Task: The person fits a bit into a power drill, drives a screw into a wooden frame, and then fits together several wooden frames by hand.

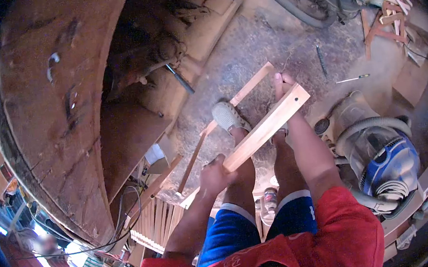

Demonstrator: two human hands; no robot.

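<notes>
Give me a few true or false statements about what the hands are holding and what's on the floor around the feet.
1. Both hands grip the same pale wooden plank. True: the left hand holds its near end, the right hand its far end.
2. The plank lies flat on the floor. False: it is held up above the feet.
3. A blue and grey vacuum cleaner stands on the person's right. True.
4. The person wears long black trousers. False: blue shorts.
5. A thin wooden strip lies on the sawdust-covered floor. True.
</notes>
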